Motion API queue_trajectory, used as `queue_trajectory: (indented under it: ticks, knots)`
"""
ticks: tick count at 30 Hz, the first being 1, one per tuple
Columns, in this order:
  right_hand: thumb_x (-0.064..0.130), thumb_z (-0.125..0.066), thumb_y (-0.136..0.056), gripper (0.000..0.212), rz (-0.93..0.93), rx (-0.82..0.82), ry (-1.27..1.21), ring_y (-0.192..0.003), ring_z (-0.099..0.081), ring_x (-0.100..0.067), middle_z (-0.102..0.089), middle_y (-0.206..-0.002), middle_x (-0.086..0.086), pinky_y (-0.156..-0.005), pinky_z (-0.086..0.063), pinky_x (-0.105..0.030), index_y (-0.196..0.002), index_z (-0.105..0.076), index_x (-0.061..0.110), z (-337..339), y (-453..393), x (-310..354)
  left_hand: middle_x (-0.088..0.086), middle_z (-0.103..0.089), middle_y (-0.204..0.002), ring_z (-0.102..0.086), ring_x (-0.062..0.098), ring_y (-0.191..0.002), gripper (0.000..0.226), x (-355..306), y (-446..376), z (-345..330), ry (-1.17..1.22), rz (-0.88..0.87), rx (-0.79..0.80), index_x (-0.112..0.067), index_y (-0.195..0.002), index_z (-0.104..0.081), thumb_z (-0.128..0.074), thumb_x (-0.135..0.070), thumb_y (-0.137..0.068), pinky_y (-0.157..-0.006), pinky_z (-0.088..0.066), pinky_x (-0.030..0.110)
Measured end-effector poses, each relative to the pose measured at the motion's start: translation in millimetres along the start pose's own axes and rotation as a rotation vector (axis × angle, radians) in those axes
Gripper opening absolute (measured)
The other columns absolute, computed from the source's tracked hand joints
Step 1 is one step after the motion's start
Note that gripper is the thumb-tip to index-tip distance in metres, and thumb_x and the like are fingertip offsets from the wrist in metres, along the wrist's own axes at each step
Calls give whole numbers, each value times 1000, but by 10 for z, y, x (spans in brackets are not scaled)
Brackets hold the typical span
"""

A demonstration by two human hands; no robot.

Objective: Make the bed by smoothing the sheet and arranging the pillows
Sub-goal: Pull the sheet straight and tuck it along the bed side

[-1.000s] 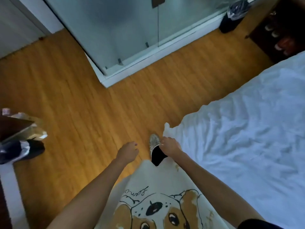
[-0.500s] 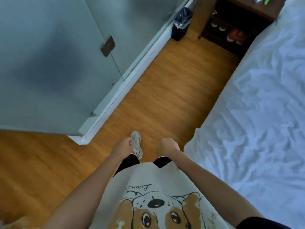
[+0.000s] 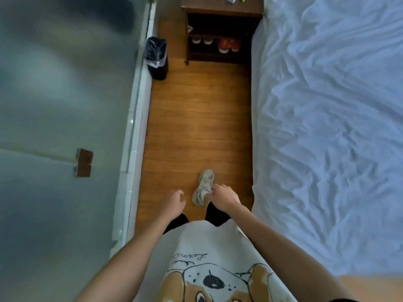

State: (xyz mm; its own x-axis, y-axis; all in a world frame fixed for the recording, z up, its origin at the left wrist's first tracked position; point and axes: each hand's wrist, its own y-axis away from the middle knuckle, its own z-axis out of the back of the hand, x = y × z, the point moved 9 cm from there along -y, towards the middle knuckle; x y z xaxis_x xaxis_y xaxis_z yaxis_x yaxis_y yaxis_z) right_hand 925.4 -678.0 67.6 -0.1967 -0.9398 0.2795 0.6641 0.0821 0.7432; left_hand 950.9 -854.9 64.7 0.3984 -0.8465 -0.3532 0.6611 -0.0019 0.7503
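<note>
Your left hand (image 3: 174,200) and right hand (image 3: 222,196) hang at six o'clock, fingers loosely curled, holding nothing. The wrinkled white sheet (image 3: 327,127) covers the bed from one to four o'clock. At twelve, the wooden nightstand (image 3: 220,6) shelves shoes (image 3: 229,43); at eleven, the black bin (image 3: 157,57) holds a plastic liner.

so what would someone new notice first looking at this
Most likely the rumpled white bed sheet filling the right side, creased all over and with no pillows in view. Next, the strip of orange-brown wooden floor running between the bed and a frosted glass partition, ending at a dark wooden nightstand with a black lined bin beside it. Low in the middle, both bare hands, left and right, hang empty.
</note>
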Motion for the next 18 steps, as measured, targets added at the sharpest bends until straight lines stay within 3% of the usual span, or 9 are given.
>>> queue_trajectory:
  ticks: [3, 7, 11, 18]
  knots:
    - [34, -44, -91, 26, -56, -18, -50, -92, -59, -22, -65, -104, -2, -80, -55, -39, -107, -61, 23, 382, -552, -14, 6, -48, -136, -53, 21, -115, 36, -321, -558, 472, -63, -38, 6, -14, -132, -50, -47, -25, -98, -85, -43, 28]
    - [30, -47, -95, 30, -31, -33, -80, -109, -54, -27, -61, -120, -6, -89, -51, -40, -120, -57, 17, 1162, -1148, 145, 3, -50, -135, -58, 18, -103, 36, -816, -1181, 1175, -148, -45, -6, -17, -133, -49, -45, -29, -99, -71, -42, 24]
    - [23, -43, -96, 34, 4, -75, -122, -119, -49, -29, -57, -128, -9, -95, -48, -40, -127, -54, 14, 1992, -1745, 335, 3, -47, -137, -52, 18, -116, 35, -1360, -1769, 1870, -207, -74, -20, -17, -132, -50, -45, -29, -99, -80, -37, 23]
    - [23, -46, -98, 39, -52, -143, -195, -124, -46, -27, -54, -135, -8, -99, -46, -38, -137, -48, 18, 3226, -2710, 363, 5, -52, -125, -53, 20, -108, 27, -2239, -2951, 2852, -258, -145, -3, -19, -122, -55, -43, -26, -99, -74, -36, 27]
